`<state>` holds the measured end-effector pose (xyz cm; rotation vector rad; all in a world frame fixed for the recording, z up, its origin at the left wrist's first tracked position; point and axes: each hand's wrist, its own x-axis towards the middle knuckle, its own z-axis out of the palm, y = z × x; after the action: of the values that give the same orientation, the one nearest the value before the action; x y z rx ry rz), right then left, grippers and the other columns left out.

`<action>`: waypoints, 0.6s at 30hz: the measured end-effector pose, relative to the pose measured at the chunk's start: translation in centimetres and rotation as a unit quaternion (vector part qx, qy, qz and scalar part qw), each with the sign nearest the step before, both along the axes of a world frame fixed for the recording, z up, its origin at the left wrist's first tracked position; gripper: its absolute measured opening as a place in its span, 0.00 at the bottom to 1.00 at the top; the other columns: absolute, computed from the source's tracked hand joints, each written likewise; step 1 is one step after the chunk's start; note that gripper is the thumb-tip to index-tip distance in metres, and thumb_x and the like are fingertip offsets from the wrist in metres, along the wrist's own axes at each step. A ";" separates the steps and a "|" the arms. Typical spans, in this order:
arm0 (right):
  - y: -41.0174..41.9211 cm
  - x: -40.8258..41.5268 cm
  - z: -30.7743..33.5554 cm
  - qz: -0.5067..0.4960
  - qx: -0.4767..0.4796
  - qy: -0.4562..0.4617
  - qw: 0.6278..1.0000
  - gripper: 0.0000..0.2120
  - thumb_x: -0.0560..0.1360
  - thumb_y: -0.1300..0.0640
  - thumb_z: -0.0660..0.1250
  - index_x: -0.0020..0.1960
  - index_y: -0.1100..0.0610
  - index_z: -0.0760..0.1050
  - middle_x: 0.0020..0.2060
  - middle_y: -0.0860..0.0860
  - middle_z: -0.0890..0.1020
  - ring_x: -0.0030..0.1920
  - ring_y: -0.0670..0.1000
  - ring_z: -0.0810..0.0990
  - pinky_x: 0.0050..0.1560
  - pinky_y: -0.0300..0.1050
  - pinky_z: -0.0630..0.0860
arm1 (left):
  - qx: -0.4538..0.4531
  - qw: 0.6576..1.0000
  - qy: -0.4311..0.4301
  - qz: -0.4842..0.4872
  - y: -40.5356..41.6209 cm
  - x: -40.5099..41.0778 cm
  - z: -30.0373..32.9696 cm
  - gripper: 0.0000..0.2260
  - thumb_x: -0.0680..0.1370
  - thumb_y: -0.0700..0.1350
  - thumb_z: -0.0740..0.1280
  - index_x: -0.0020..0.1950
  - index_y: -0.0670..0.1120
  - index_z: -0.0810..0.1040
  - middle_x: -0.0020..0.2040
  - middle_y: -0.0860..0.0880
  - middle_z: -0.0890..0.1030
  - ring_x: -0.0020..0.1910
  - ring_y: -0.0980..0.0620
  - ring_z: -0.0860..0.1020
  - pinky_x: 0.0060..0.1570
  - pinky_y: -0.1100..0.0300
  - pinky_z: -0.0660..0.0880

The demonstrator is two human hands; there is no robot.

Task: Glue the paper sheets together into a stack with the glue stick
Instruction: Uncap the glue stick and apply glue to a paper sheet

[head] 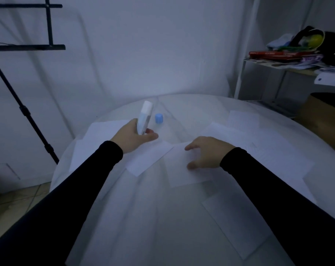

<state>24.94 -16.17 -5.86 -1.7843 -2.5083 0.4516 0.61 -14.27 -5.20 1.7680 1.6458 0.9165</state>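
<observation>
Two black sleeves [70, 198] reach in from the near edge of the round white table [143, 217]. The right hand [205, 153] lies spread, fingers loose, palm down on a sheet [184, 175] near the table's middle, grasping nothing. The left hand [133, 138] grips the uncapped glue stick [144, 117], tip tilted up toward the far edge, above more sheets [105, 131] at the left edge. The blue cap [159, 118] stands just beside it. Further paper [268, 150] lies overlapping by the right edge.

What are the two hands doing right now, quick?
Left hand: closed around the uncapped glue stick, held up off the table.
Right hand: open, fingers spread on a paper sheet, holding nothing.
</observation>
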 end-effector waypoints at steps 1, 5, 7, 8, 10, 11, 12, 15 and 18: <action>0.0 0.3 -0.3 -0.001 -0.009 -0.002 1.000 0.32 0.67 0.38 0.71 0.69 0.44 0.68 0.68 0.46 0.68 0.68 0.50 0.67 0.68 0.50 0.65 | -0.009 1.000 0.017 -0.016 -0.5 0.3 0.0 0.22 0.70 0.53 0.75 0.58 0.46 0.73 0.50 0.56 0.82 0.49 0.54 0.79 0.51 0.59 0.72; -0.4 1.0 -1.0 -0.009 -0.008 0.016 1.000 0.38 0.65 0.35 0.70 0.71 0.45 0.65 0.68 0.47 0.67 0.68 0.50 0.67 0.69 0.50 0.65 | -0.038 0.988 0.148 -0.019 -0.9 1.6 -1.6 0.20 0.69 0.50 0.75 0.55 0.47 0.71 0.52 0.55 0.81 0.49 0.53 0.77 0.49 0.59 0.70; -0.3 1.3 -1.0 -0.019 -0.006 0.017 1.000 0.40 0.63 0.33 0.71 0.71 0.45 0.66 0.67 0.47 0.67 0.68 0.50 0.67 0.68 0.50 0.65 | -0.042 0.986 0.164 0.000 -0.7 1.8 -2.4 0.19 0.69 0.48 0.75 0.54 0.48 0.70 0.54 0.54 0.81 0.48 0.52 0.76 0.47 0.61 0.68; -0.3 1.4 -1.1 -0.022 -0.006 0.016 1.000 0.40 0.62 0.32 0.71 0.70 0.46 0.66 0.67 0.47 0.67 0.68 0.50 0.68 0.68 0.50 0.65 | -0.043 0.986 0.161 0.011 -0.5 1.8 -2.6 0.19 0.69 0.47 0.75 0.53 0.48 0.70 0.54 0.53 0.81 0.48 0.52 0.76 0.47 0.60 0.68; -0.2 1.5 -1.0 -0.026 -0.011 0.008 1.000 0.41 0.60 0.31 0.71 0.69 0.46 0.67 0.68 0.47 0.66 0.68 0.50 0.67 0.69 0.52 0.64 | -0.044 0.986 0.156 0.030 0.0 1.5 -2.7 0.19 0.67 0.48 0.76 0.52 0.48 0.71 0.54 0.50 0.80 0.47 0.50 0.76 0.46 0.60 0.68; -0.2 1.5 -0.9 -0.029 -0.013 0.001 1.000 0.41 0.60 0.30 0.71 0.69 0.45 0.67 0.68 0.47 0.65 0.68 0.50 0.67 0.69 0.54 0.63 | -0.045 0.987 0.152 0.037 0.3 1.4 -2.7 0.20 0.66 0.48 0.77 0.52 0.48 0.71 0.53 0.49 0.80 0.47 0.49 0.76 0.46 0.60 0.67; -0.3 1.5 -0.7 -0.032 -0.014 -0.012 0.999 0.41 0.60 0.30 0.70 0.69 0.44 0.67 0.69 0.46 0.65 0.69 0.51 0.66 0.70 0.56 0.61 | -0.046 0.987 0.146 0.043 0.5 1.2 -2.7 0.20 0.66 0.48 0.77 0.52 0.48 0.72 0.53 0.49 0.80 0.46 0.50 0.76 0.45 0.60 0.67; -0.5 1.0 -0.3 -0.025 -0.012 -0.064 0.998 0.39 0.62 0.28 0.68 0.69 0.41 0.66 0.70 0.46 0.64 0.71 0.51 0.64 0.71 0.63 0.50 | -0.048 0.988 0.137 0.051 1.1 0.7 -2.8 0.21 0.65 0.49 0.77 0.52 0.48 0.72 0.53 0.50 0.80 0.46 0.51 0.76 0.46 0.61 0.67; -0.7 0.2 0.0 0.008 -0.013 -0.077 0.997 0.39 0.62 0.28 0.67 0.69 0.41 0.65 0.71 0.45 0.64 0.72 0.49 0.61 0.70 0.67 0.41 | -0.053 0.989 0.130 0.048 1.5 0.3 -2.9 0.22 0.65 0.49 0.78 0.54 0.47 0.72 0.54 0.51 0.80 0.48 0.51 0.76 0.47 0.61 0.67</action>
<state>25.16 -16.89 -5.91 -1.8787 -2.6304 0.3616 0.94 -12.75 -8.12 1.8073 1.9203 0.6460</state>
